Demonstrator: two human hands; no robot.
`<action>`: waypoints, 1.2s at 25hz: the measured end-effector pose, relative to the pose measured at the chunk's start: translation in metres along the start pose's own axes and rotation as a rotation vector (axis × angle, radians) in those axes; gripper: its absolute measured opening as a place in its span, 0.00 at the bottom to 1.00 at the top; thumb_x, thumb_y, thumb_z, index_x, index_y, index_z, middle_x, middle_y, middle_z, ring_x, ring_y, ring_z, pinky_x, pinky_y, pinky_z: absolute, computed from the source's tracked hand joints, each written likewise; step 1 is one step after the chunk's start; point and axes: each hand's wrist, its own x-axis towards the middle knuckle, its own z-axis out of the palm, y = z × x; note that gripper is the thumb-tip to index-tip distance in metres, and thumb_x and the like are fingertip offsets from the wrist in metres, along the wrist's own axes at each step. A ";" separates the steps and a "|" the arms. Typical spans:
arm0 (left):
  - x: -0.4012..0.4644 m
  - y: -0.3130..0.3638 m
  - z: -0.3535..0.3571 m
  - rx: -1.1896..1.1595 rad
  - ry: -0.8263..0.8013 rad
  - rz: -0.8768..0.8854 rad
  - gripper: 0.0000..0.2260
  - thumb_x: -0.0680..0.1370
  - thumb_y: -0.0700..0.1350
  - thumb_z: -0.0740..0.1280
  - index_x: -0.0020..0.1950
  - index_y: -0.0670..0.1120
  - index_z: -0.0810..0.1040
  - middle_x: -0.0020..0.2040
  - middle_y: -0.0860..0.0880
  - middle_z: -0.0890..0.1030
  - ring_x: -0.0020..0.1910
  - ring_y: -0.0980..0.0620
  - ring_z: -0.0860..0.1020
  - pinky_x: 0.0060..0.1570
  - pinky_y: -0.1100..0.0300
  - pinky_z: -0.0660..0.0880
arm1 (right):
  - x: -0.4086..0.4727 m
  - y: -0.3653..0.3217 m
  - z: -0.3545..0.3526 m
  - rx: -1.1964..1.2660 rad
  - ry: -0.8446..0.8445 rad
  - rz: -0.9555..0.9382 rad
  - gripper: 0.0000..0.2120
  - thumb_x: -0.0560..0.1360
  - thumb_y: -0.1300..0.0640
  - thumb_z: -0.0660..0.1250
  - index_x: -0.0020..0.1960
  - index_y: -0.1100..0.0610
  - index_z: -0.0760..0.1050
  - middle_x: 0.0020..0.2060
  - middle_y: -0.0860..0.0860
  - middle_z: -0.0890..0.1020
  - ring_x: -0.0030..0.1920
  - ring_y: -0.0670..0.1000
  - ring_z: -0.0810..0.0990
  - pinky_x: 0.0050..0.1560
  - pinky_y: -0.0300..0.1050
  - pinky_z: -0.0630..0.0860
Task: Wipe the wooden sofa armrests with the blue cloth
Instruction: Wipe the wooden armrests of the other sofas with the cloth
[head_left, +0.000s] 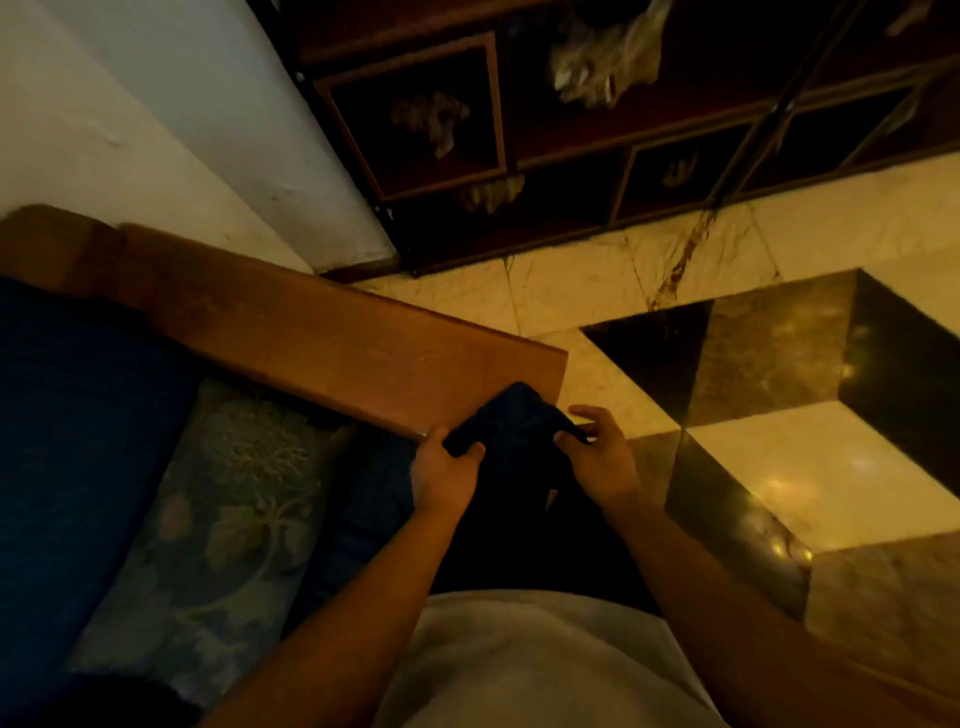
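Note:
A flat wooden sofa armrest runs from the upper left down to the middle of the view. Its near end lies just in front of me. The dark blue cloth rests bunched on that near end and hangs over the edge. My left hand grips the cloth's left side with thumb and fingers. My right hand pinches the cloth's right corner, its other fingers spread. In the dim light the cloth looks almost black.
A dark blue seat cushion and a floral pillow lie left of the armrest. A white wall stands behind it. A dark wooden shelf unit lines the far side. Polished light and dark floor tiles spread to the right.

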 end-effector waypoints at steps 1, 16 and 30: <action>0.009 -0.014 -0.006 0.099 0.027 0.048 0.13 0.76 0.45 0.75 0.57 0.43 0.78 0.57 0.44 0.81 0.52 0.48 0.79 0.50 0.58 0.73 | -0.002 0.007 0.014 -0.130 0.127 -0.026 0.16 0.78 0.55 0.73 0.63 0.49 0.74 0.58 0.51 0.77 0.61 0.60 0.79 0.51 0.45 0.80; 0.097 -0.013 -0.071 0.625 -0.241 0.545 0.14 0.84 0.53 0.61 0.50 0.44 0.79 0.46 0.39 0.84 0.46 0.36 0.82 0.45 0.44 0.78 | 0.100 -0.052 0.076 -0.773 0.330 -0.054 0.40 0.76 0.24 0.49 0.77 0.49 0.66 0.78 0.58 0.67 0.77 0.63 0.63 0.74 0.63 0.65; 0.115 -0.032 -0.092 0.242 -0.182 0.290 0.20 0.77 0.52 0.71 0.31 0.40 0.79 0.27 0.45 0.81 0.27 0.50 0.79 0.30 0.50 0.75 | 0.081 -0.052 0.134 -1.204 -0.054 -0.739 0.37 0.82 0.31 0.50 0.84 0.49 0.49 0.85 0.51 0.50 0.83 0.63 0.47 0.82 0.62 0.50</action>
